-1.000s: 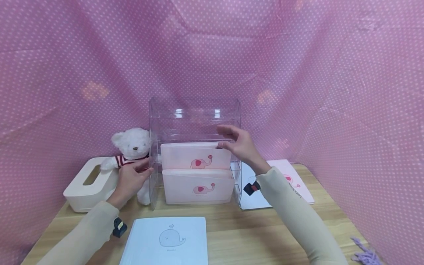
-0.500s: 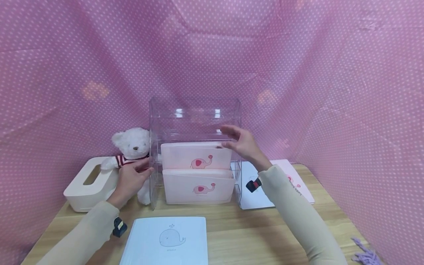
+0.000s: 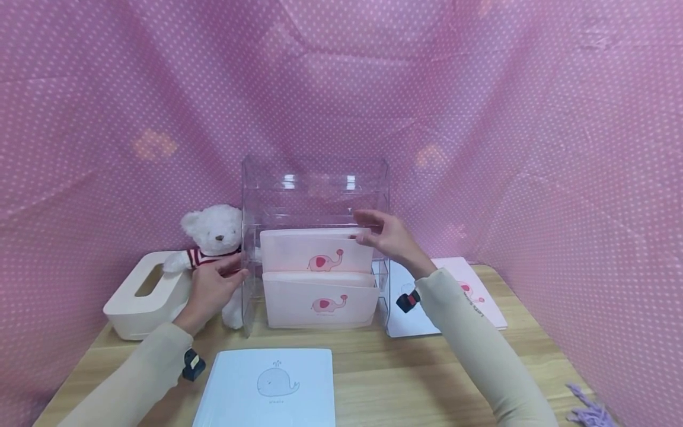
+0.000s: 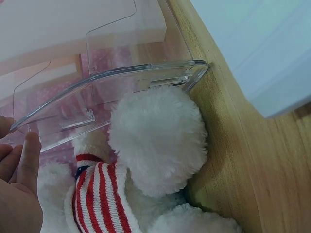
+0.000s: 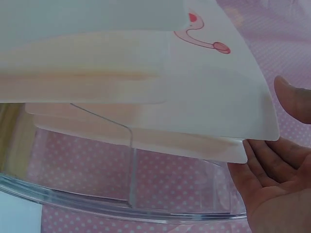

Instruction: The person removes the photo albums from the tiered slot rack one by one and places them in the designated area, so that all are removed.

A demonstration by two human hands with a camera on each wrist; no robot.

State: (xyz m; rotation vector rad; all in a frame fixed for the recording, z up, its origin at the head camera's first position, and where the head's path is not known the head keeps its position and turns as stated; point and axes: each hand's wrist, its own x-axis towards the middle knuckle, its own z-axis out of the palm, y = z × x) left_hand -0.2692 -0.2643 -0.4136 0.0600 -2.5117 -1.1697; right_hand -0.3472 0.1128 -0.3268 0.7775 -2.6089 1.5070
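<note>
A clear acrylic rack stands upright on the table with two pale pink folders, each printed with a red elephant, in its lower tiers. My left hand pinches the front edge of the rack's left side panel between thumb and fingers. At the upper folder's top right corner is my right hand. In the right wrist view its fingers lie extended behind the folder corner, and the thumb stands apart in front. The lower folder leans in the front tier.
A white teddy bear in a striped sweater sits against the rack's left side, beside a white tissue box. A whale-printed booklet lies in front. More booklets lie at right; purple yarn lies at the right edge.
My right hand has shifted slightly right, then down a little at the upper folder's corner. My left hand stays on the rack's side panel.
</note>
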